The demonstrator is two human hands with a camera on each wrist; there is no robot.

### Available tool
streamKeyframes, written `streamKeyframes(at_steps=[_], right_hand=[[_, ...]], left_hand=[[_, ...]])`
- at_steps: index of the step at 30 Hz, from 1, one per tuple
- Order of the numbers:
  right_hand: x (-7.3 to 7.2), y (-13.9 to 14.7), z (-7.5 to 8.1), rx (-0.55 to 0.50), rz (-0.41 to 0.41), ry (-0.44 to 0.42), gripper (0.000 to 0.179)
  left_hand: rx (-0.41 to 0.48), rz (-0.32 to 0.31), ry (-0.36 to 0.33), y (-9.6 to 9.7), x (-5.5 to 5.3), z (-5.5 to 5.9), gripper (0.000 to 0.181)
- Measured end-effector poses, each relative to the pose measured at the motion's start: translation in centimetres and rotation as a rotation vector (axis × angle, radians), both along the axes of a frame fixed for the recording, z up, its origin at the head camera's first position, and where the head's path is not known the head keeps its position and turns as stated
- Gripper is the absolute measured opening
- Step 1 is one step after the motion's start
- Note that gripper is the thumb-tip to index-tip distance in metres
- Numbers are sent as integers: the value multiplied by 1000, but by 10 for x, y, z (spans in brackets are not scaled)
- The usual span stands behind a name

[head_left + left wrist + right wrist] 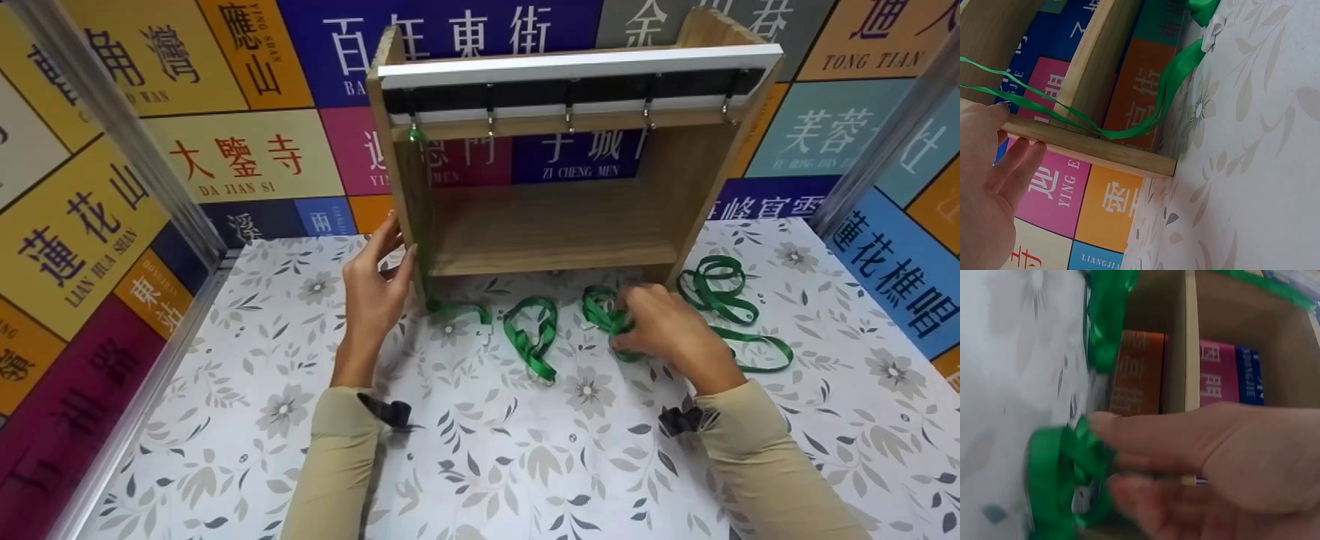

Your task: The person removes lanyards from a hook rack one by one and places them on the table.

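A small wooden rack (555,225) stands at the back of the table, with a row of metal hooks (568,112) along its black-and-white front strip. My left hand (375,292) grips the rack's left side panel (1100,147), thumb on one face and fingers on the other. From the leftmost hook hangs a green lanyard (422,210), its lower end with a white clip (484,334) lying on the table. In front of the rack, my right hand (667,326) pinches a bunched green lanyard (598,304) between thumb and fingers, blurred in the right wrist view.
Another green lanyard (531,349) lies looped between my hands. More green lanyard loops (712,292) lie right of the right hand, close to the rack's right side. Sign-patterned walls (259,154) enclose the flower-printed table (510,465) at the back and sides.
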State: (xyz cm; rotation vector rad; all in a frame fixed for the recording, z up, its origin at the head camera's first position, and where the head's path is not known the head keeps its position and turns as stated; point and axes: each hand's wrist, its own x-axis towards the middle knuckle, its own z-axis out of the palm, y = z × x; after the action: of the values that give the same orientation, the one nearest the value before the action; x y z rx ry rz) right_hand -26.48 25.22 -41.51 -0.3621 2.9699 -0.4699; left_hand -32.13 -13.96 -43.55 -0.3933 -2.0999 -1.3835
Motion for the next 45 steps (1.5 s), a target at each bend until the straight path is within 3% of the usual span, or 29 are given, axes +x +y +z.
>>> streamKeyframes(at_steps=[5, 10, 16, 20, 25, 32, 41, 45], right_hand=[[0, 0, -4, 21, -33, -133, 61], [0, -5, -7, 38, 1, -158, 38], [-2, -5, -16, 27, 40, -25, 6], [-10, -6, -24, -41, 14, 58, 12], [-22, -8, -32, -149, -22, 85, 11], [-27, -6, -40, -218, 102, 76, 17], [-13, 2, -41, -250, 260, 131, 17], [-7, 8, -37, -293, 277, 114, 14]], left_hand=[[18, -13, 4, -1, 0, -1, 58], [22, -16, -6, 1, 0, -1, 58], [26, -22, -21, 4, 0, 1, 58], [33, -31, -8, 4, 0, 0, 58], [25, -28, 7, 4, 0, 0, 58], [0, -3, -4, 5, 1, 0, 58], [6, 4, -14, 2, -1, 1, 58], [1, 8, -27, 0, 0, 1, 58]])
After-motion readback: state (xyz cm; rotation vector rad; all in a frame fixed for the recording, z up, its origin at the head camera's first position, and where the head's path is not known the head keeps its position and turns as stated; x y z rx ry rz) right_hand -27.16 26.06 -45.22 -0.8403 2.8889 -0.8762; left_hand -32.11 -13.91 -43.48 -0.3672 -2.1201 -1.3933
